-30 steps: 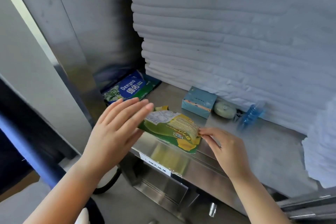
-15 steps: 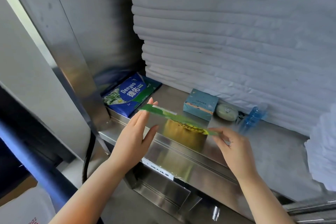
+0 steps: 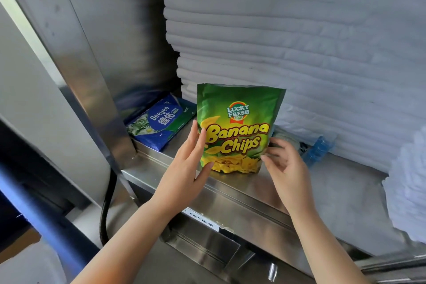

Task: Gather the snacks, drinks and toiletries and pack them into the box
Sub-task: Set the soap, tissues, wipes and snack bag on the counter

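Now that the banana chips bag [image 3: 237,127] is turned upright, the straight-fingered left hand [image 3: 184,168] is bracing it while the right hand [image 3: 285,168] is pinching its edge, ready for packing.

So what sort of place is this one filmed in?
Probably a housekeeping or linen store: folded white linen stacked high on a stainless-steel shelf, with a blue Deeyeo pack and a banana chips bag in front.

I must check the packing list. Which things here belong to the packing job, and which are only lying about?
For the job: banana chips bag, upright between left hand and right hand; blue Deeyeo pack; blue bottle.
Just lying about: stack of white towels; steel shelf; black hose.
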Demonstrator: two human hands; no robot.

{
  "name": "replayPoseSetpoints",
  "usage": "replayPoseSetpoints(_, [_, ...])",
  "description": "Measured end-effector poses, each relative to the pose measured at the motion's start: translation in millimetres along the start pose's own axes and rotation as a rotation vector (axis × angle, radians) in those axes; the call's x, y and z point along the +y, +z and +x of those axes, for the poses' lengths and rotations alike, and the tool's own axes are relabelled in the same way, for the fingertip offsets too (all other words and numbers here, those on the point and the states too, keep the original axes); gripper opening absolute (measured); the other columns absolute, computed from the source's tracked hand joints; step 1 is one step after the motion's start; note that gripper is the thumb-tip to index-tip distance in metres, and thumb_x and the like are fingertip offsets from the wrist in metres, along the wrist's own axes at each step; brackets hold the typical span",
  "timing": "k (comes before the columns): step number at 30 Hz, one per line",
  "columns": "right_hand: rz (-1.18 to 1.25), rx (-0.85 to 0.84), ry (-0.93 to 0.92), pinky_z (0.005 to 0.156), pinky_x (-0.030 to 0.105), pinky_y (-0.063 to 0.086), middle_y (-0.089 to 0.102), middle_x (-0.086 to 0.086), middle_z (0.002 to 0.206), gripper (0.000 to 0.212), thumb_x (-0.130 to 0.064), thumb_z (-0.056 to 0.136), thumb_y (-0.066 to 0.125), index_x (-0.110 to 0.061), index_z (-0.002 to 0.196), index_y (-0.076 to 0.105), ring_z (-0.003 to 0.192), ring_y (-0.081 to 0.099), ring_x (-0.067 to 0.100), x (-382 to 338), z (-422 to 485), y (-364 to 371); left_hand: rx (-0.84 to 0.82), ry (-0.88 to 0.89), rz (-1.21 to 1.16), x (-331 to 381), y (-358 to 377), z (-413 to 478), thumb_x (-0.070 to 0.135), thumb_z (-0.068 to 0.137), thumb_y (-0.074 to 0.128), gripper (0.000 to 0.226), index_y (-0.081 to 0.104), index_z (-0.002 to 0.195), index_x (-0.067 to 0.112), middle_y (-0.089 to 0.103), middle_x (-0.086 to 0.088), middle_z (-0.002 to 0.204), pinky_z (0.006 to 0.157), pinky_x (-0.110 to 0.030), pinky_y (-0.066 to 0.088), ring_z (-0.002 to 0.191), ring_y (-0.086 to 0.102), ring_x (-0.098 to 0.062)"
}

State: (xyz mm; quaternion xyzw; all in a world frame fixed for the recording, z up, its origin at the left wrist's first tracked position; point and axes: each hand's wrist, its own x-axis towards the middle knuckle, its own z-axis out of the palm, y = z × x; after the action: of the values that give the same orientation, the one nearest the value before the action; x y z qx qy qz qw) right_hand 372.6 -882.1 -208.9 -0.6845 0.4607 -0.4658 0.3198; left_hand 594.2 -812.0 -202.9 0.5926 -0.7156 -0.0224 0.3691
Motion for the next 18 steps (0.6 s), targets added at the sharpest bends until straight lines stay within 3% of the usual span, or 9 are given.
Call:
replayPoseSetpoints(3, [-0.082, 0.004, -0.07, 0.076, 0.003, 0.044, 0.059, -0.021, 0.112, 0.057, -0.009, 0.082, 0.069, -0.023, 0.132, 0.046, 0.092, 0.061, -0.01, -1, -3, 3, 0.025, 0.003, 0.002, 0, 6, -1, 0.018, 0.089, 0.058, 0.075, 0.014, 0.149, 0.016, -0.002, -0.006, 0.158, 0.106, -0.027, 0.027, 0.141, 0.011, -0.009])
replayPoseSetpoints(7, [-0.28, -0.105, -0.182, 0.084, 0.016, 0.05, 0.051, -0.008, 0.129, 0.067, -0.008, 0.084, 0.068, -0.027, 0.14, 0.039, 0.1, 0.059, 0.0, -4, -4, 9, 0.007, -0.016, -0.021, 0, 16, -3, 0.014, 0.086, 0.064, 0.081, 0.014, 0.149, 0.019, -0.004, -0.009, 0.157, 0.107, -0.034, 0.032, 0.142, 0.018, -0.025])
replayPoseSetpoints(10, [-0.297, -0.175, -0.145, 0.089, 0.024, 0.052, 0.048, -0.004, 0.136, 0.065, -0.007, 0.085, 0.067, -0.025, 0.141, 0.041, 0.102, 0.061, 0.007, -5, -3, 12, -0.061, -0.057, -0.039, -3, 19, -1, 0.019, 0.086, 0.065, 0.087, 0.003, 0.148, 0.024, -0.01, -0.004, 0.156, 0.108, -0.034, 0.033, 0.144, 0.009, -0.023])
replayPoseSetpoints(13, [-0.291, -0.2, -0.13, 0.089, 0.021, 0.051, 0.042, -0.016, 0.132, 0.065, -0.006, 0.084, 0.068, -0.026, 0.14, 0.042, 0.1, 0.062, 0.006, -6, -1, 13, -0.119, -0.062, -0.012, -9, 19, 1, 0.026, 0.086, 0.066, 0.094, -0.008, 0.145, 0.028, -0.022, 0.004, 0.153, 0.111, -0.028, 0.024, 0.142, -0.007, -0.013])
replayPoseSetpoints(18, [-0.28, -0.235, -0.113, 0.088, 0.017, 0.049, 0.045, -0.013, 0.135, 0.065, -0.007, 0.084, 0.068, -0.027, 0.14, 0.043, 0.098, 0.062, 0.006, -11, 2, 18, -0.151, -0.086, 0.017, -14, 13, 3, 0.029, 0.086, 0.064, 0.094, -0.01, 0.144, 0.027, -0.024, 0.002, 0.152, 0.112, -0.029, 0.023, 0.143, -0.006, -0.015])
